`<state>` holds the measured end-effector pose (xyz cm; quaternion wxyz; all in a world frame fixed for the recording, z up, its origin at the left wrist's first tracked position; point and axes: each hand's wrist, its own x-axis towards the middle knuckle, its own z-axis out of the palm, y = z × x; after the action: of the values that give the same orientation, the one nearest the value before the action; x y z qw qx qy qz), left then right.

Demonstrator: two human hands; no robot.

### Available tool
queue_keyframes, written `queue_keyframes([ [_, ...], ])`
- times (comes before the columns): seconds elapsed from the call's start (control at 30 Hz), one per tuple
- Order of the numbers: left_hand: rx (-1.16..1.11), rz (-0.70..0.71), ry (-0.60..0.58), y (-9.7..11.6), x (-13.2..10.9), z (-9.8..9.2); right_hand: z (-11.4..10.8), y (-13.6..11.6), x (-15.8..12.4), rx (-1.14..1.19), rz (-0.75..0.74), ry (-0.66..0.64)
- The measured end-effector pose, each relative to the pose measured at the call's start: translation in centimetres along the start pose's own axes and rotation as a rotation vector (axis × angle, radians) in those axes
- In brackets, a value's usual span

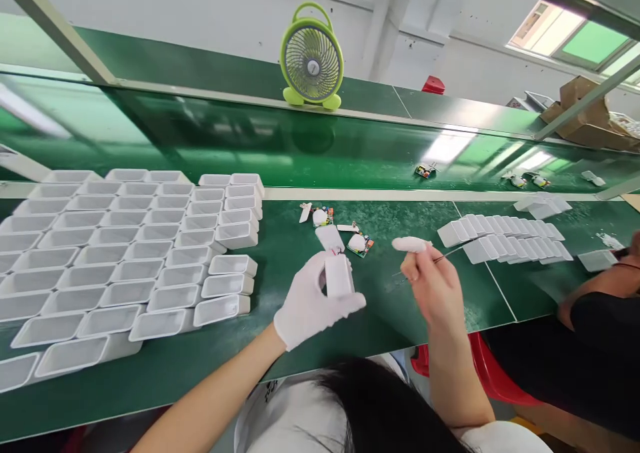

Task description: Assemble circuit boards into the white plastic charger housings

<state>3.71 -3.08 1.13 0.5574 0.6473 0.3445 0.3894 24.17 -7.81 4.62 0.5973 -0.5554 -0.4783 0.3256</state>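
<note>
My left hand [315,299], in a white glove, is closed around a white plastic case [339,276]. A white flat piece [330,237] rises past the case's far end, with a bit of red wire where they meet. To the right, my right hand [435,279] is raised over the table, apart from the case. White covering wraps one of its fingers, and the fingers pinch a thin metal tool [453,251] whose kind I cannot make out. Just beyond the case lie small circuit boards with white blobs [359,243] [321,217].
Rows of white open boxes [130,244] fill the left of the green table [395,319]. More white cases [505,236] stand in rows at right, near a co-worker's arm [600,286]. A green fan [313,59] sits on the shelf; loose circuit boards [425,170] lie beyond the rail.
</note>
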Motion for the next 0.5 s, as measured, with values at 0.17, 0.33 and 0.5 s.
queue_keyframes([
  [0.17,-0.281,-0.441,-0.040,0.3,1.0,0.2,-0.6,1.8,1.5,0.242,-0.003,0.201],
  [0.33,-0.295,-0.514,-0.007,0.5,0.9,0.3,1.0,-0.2,-0.8,0.119,-0.071,0.018],
  [0.5,-0.262,-0.552,0.051,0.1,0.7,0.6,2.7,-1.6,-2.8,-0.350,-0.431,-0.050],
])
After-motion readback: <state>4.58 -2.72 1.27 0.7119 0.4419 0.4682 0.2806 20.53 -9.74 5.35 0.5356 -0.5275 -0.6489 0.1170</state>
